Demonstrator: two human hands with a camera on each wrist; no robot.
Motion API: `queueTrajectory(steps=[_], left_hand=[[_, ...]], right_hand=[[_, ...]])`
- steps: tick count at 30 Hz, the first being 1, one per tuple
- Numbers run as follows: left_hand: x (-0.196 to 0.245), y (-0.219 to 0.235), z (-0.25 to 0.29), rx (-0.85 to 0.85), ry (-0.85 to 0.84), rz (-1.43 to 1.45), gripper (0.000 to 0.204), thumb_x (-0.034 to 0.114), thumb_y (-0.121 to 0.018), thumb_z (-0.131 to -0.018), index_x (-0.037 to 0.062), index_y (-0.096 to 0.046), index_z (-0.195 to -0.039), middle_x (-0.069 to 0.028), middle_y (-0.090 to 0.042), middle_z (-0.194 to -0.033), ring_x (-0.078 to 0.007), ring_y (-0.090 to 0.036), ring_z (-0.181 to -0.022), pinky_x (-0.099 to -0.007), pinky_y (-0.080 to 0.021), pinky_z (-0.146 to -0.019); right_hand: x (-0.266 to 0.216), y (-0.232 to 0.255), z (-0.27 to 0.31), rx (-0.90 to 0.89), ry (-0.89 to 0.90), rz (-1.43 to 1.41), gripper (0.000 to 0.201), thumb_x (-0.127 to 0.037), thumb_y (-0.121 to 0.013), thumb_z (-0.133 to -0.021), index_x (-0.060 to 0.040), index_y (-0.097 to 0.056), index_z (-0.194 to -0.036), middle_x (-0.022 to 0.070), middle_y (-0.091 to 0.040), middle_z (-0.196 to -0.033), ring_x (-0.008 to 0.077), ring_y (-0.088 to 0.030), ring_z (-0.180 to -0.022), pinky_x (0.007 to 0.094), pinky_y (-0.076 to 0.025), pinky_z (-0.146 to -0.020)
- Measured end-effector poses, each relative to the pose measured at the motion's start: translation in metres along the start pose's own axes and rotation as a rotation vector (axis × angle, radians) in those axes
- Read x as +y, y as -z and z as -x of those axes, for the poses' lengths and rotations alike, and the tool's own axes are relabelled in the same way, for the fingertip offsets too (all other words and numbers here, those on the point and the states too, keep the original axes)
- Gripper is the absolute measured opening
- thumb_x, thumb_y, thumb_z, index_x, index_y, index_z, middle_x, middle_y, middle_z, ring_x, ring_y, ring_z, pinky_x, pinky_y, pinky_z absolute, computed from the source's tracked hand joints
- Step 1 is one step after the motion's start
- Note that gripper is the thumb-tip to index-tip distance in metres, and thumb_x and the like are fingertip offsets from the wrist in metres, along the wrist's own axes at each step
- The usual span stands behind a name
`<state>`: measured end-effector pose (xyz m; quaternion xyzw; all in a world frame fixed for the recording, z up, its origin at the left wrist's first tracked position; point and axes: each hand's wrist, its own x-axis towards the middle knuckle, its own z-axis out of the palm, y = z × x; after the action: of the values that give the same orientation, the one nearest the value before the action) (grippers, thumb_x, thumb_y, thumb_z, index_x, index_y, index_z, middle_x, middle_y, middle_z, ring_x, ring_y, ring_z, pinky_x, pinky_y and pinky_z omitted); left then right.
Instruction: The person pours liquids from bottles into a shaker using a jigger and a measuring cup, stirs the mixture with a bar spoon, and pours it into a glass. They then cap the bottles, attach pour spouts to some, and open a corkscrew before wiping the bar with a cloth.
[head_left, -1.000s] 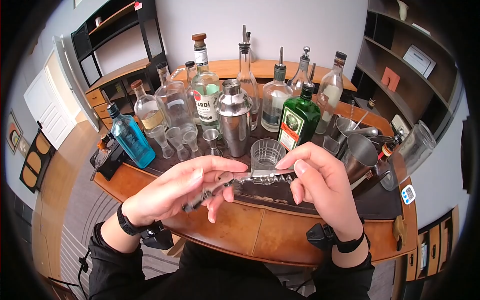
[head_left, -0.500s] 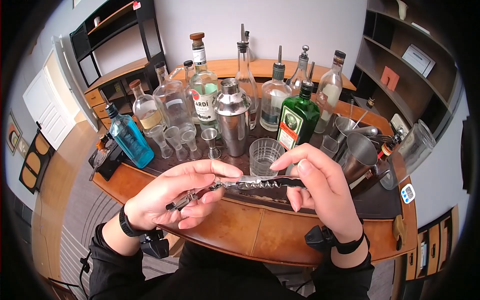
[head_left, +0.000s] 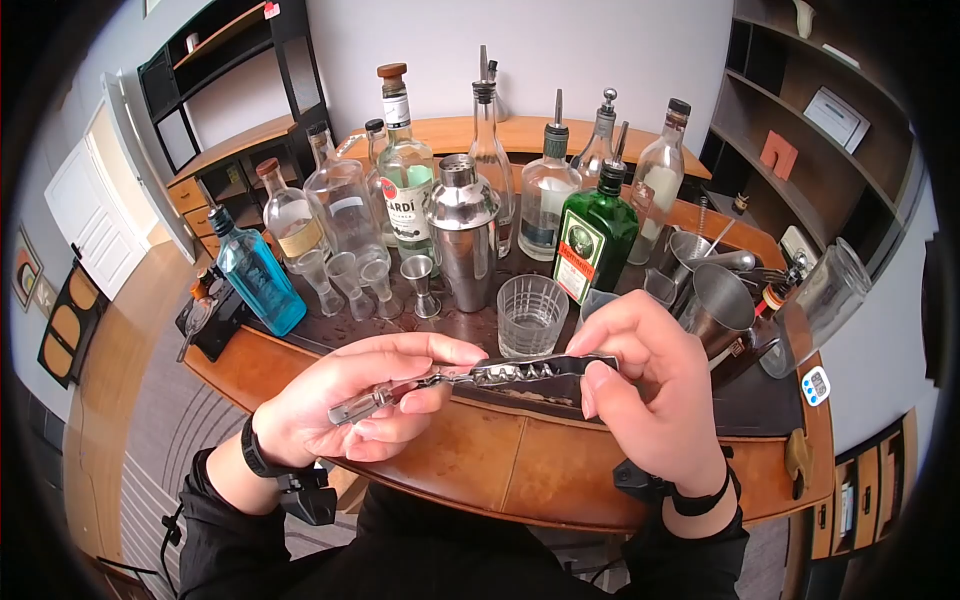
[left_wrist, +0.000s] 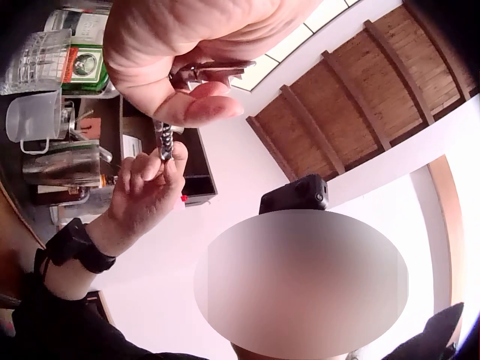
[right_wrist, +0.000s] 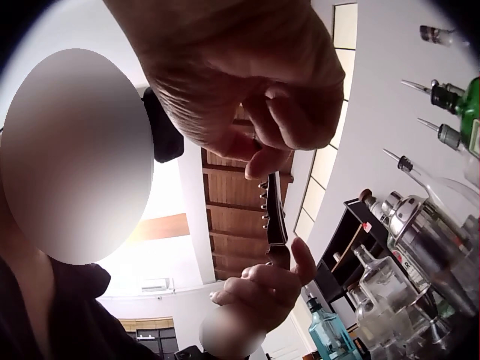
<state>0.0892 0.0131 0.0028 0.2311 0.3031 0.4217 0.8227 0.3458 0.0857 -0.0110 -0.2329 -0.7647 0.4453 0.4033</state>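
Note:
A waiter's corkscrew (head_left: 515,373) with a dark handle and a silver spiral is held level between both hands, low over the near side of the table. My left hand (head_left: 365,385) grips its metal lever end, with the thumb and index finger along the top. The far end of the handle is pinched between thumb and fingers of my right hand (head_left: 650,380). In the right wrist view the spiral of the corkscrew (right_wrist: 276,214) lies along the handle. Just beyond the hands stands a cut-glass tumbler (head_left: 531,318).
Behind the tumbler are a steel shaker (head_left: 466,240), a green bottle (head_left: 598,230) and several clear bottles. A blue bottle (head_left: 258,275), a jigger (head_left: 421,288) and small glasses stand left. Steel mixing tins (head_left: 722,305) and a tilted glass vessel (head_left: 830,305) are on the right.
The right hand has gone from loosely touching the corkscrew's end to pinching it. The left fingers have curled further round the lever end, and the corkscrew has dropped slightly.

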Motion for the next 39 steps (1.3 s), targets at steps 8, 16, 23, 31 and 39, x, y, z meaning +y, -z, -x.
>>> queueTrajectory(steps=[8, 16, 23, 31, 39], left_hand=[[-0.002, -0.001, 0.001, 0.039, -0.045, -0.093, 0.036, 0.012, -0.040, -0.102, -0.0038, -0.042, -0.135, -0.0024, -0.043, -0.075, -0.0029, -0.035, -0.044, -0.0167, -0.029, -0.031], [-0.002, 0.008, 0.002, -0.054, -0.039, -0.164, 0.038, 0.014, -0.041, -0.102, 0.0042, -0.041, -0.138, -0.0034, -0.045, -0.080, -0.0062, -0.038, -0.051, -0.0196, -0.031, -0.037], [-0.003, -0.001, 0.002, 0.039, -0.086, -0.143, 0.033, 0.011, -0.039, -0.102, -0.0012, -0.041, -0.133, -0.0045, -0.045, -0.075, -0.0052, -0.036, -0.041, -0.0189, -0.029, -0.032], [-0.007, -0.002, 0.004, 0.070, -0.169, -0.328, 0.031, 0.011, -0.040, -0.101, 0.0006, -0.044, -0.130, -0.0059, -0.046, -0.074, -0.0072, -0.038, -0.041, -0.0199, -0.031, -0.032], [-0.008, -0.008, 0.003, 0.078, -0.204, -0.346, 0.030, 0.012, -0.041, -0.101, 0.0029, -0.045, -0.129, -0.0060, -0.047, -0.075, -0.0068, -0.037, -0.042, -0.0192, -0.031, -0.035]], right_hand=[[-0.009, -0.003, 0.000, 0.078, 0.068, 0.176, 0.020, 0.004, -0.059, -0.081, -0.0063, -0.056, -0.098, -0.0029, -0.052, -0.057, 0.0014, -0.041, -0.046, 0.0214, -0.029, -0.044], [-0.010, -0.004, -0.002, 0.079, 0.113, 0.205, 0.020, 0.005, -0.056, -0.082, -0.0053, -0.055, -0.099, -0.0012, -0.049, -0.055, 0.0035, -0.045, -0.045, 0.0222, -0.033, -0.044], [-0.008, -0.005, -0.001, 0.060, 0.127, 0.228, 0.023, 0.005, -0.056, -0.081, -0.0051, -0.054, -0.101, -0.0020, -0.047, -0.055, 0.0037, -0.044, -0.044, 0.0221, -0.033, -0.044], [-0.009, -0.007, -0.002, 0.056, 0.123, 0.273, 0.025, 0.001, -0.063, -0.079, -0.0059, -0.055, -0.102, -0.0014, -0.049, -0.055, 0.0038, -0.046, -0.045, 0.0212, -0.036, -0.045], [-0.010, -0.009, -0.003, 0.104, 0.050, 0.219, 0.025, 0.002, -0.064, -0.080, -0.0053, -0.056, -0.102, -0.0020, -0.050, -0.059, 0.0013, -0.043, -0.048, 0.0206, -0.035, -0.046]])
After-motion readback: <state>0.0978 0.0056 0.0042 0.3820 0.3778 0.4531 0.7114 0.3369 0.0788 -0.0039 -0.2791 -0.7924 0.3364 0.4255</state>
